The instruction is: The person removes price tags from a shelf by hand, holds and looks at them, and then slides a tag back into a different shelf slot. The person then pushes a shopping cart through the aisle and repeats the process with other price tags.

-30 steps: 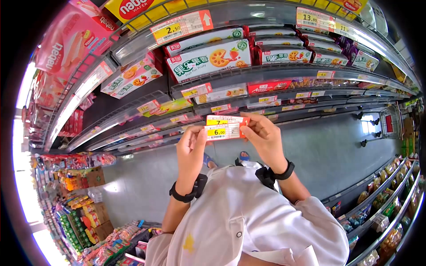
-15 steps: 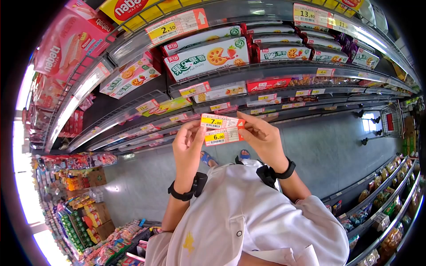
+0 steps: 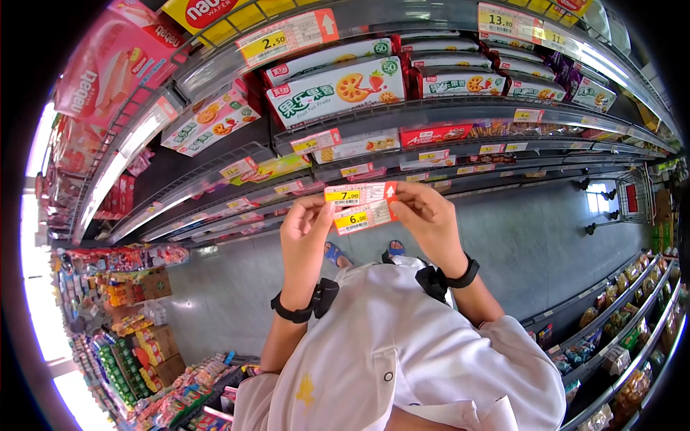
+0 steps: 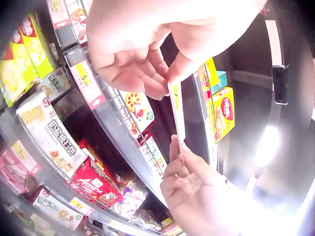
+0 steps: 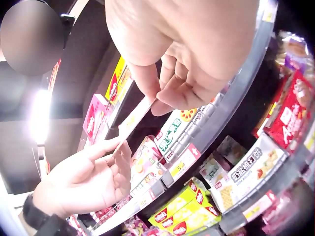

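Two price labels are held between the hands in the head view: a 7.00 label [image 3: 357, 194] above a 6.00 label [image 3: 361, 218], overlapping at their right ends. The left hand [image 3: 303, 233] pinches their left ends between thumb and fingers. At the right ends, the right hand [image 3: 430, 223] pinches both near the red arrow. From the left wrist view the labels [image 4: 177, 110] appear nearly edge-on, with the left hand [image 4: 162, 44] at the top. The right wrist view shows the labels [image 5: 134, 119] slanting between the right hand [image 5: 182, 54] and the left hand [image 5: 83, 182].
Shelves of boxed biscuits [image 3: 338, 93] rise in front, with a 2.50 tag [image 3: 287, 42] on an upper edge. Pink wafer packs [image 3: 115, 65] stand at the left. A cart [image 3: 631, 197] is at the right. Snack racks [image 3: 611, 330] stand behind at lower right.
The 7.00 label was mostly behind the 6.00 one; it then moved up and left, showing its price fully. The labels' left ends now spread slightly apart, both hands keeping their pinch.
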Tool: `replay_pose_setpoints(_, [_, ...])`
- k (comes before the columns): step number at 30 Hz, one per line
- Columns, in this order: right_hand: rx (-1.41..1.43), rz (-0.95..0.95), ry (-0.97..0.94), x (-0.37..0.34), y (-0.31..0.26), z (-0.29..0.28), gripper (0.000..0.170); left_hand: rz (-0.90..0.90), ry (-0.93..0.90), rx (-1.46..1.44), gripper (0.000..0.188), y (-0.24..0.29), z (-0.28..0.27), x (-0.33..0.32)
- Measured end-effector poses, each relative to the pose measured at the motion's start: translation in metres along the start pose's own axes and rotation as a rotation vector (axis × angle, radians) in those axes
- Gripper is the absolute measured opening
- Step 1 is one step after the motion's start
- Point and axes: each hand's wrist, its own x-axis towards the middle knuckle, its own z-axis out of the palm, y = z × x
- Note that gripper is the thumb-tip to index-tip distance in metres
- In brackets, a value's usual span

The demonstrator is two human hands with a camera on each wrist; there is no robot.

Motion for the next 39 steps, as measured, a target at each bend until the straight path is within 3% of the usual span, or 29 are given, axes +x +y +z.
replay_pose_setpoints(11, [-0.038,-0.008,0.088,-0.0016,-0.0011,-0.0005,0.032,-0.06,-0.039,0.031,0.019,-0.0019,-0.0033,-0.0049])
replay_pose_setpoints(26, [0.004,-0.068,0.055,-0.0029,-0.0003,-0.0021,0.034,-0.056,-0.064,0.048,0.017,-0.0051,0.0003,-0.0064])
replay_pose_setpoints(39, [-0.023,0.032,0.089,-0.0045,0.0001,-0.0069,0.027,-0.066,-0.065,0.015,0.017,-0.0028,0.002,-0.0072])
